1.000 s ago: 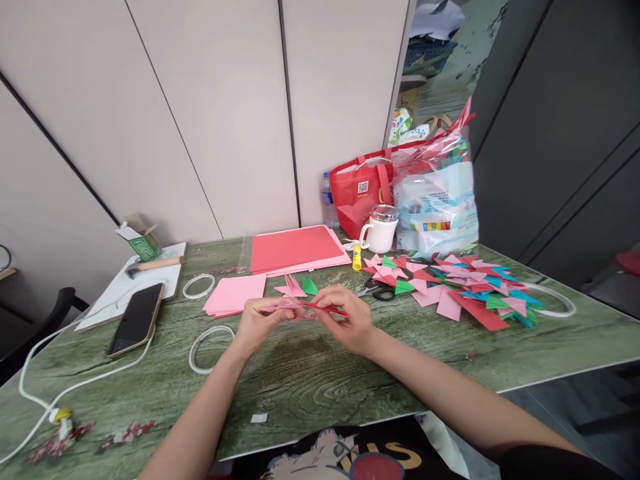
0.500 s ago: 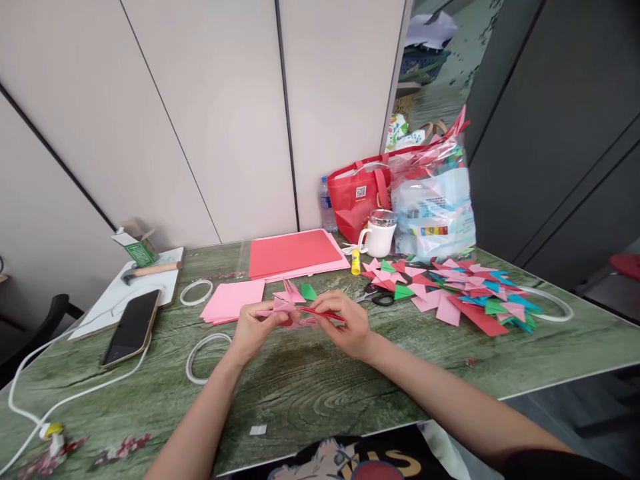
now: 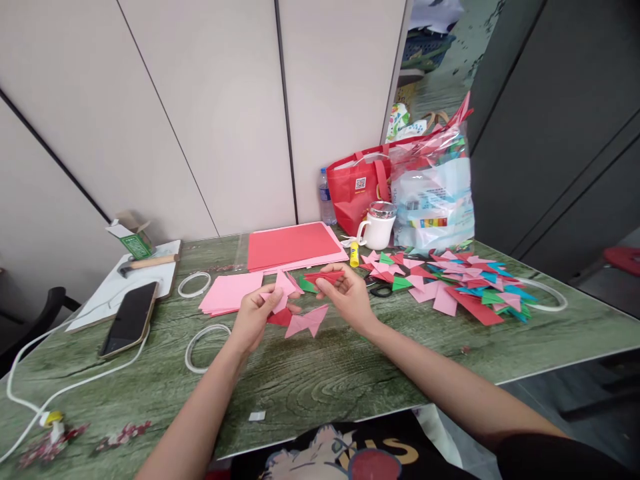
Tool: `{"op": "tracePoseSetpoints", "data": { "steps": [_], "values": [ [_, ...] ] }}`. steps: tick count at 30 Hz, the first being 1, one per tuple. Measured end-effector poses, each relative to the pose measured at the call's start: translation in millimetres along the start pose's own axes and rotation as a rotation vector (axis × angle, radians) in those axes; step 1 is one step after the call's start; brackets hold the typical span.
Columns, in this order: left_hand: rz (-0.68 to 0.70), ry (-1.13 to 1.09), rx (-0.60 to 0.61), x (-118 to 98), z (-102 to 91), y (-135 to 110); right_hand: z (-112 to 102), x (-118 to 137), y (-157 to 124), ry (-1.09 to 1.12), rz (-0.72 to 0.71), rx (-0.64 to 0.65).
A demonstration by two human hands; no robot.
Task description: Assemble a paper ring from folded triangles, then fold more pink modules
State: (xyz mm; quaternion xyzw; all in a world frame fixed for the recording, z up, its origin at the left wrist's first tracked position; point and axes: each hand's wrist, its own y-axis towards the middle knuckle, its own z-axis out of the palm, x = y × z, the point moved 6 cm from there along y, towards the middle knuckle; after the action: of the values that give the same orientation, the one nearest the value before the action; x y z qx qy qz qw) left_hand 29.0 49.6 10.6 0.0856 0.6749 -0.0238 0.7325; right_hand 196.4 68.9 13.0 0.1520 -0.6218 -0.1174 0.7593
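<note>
Between thumb and fingers, my left hand (image 3: 254,319) holds a folded pink paper piece (image 3: 284,288). My right hand (image 3: 349,300) is closed on a folded red paper piece (image 3: 325,275), a short way to the right. Just below and between the hands lie a pink pointed paper piece (image 3: 307,321) and a red paper piece (image 3: 280,317), the red one partly behind my left fingers. A green folded piece (image 3: 307,285) shows beside the red paper. Left of my hands rests a stack of pink paper squares (image 3: 230,292).
A pile of folded paper pieces (image 3: 470,283) spreads at the right, near scissors (image 3: 381,291). Behind stand a glue stick (image 3: 354,255), a white mug (image 3: 379,227) and a red bag (image 3: 353,197). A phone (image 3: 130,319), hammer (image 3: 150,263) and white cable coils (image 3: 195,285) occupy the left.
My hands have moved apart; the right one has risen slightly with the red folded paper. A pink pointed piece now shows below and between them. The view has shifted slightly.
</note>
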Motion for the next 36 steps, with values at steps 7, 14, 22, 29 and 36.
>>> {"op": "tracePoseSetpoints", "data": {
  "steps": [7, 14, 22, 29, 36],
  "values": [
    [0.171, 0.141, 0.014, -6, 0.1, -2, 4, 6, -11, -0.163, -0.202, 0.018],
    [0.222, 0.119, -0.017, -4, -3.5, -2, 8, 25, -26, -0.402, -0.559, -0.011],
    [0.249, 0.144, 0.002, -6, -2.5, -3, 10, 31, -32, -0.409, -0.621, -0.021],
    [0.229, 0.198, 0.047, -9, 3.2, -4, 9, 29, -31, -0.395, -0.57, 0.0],
    [0.196, 0.168, 0.079, -7, 3.1, -4, 6, 21, -25, -0.322, -0.438, 0.021]
  ]
}}
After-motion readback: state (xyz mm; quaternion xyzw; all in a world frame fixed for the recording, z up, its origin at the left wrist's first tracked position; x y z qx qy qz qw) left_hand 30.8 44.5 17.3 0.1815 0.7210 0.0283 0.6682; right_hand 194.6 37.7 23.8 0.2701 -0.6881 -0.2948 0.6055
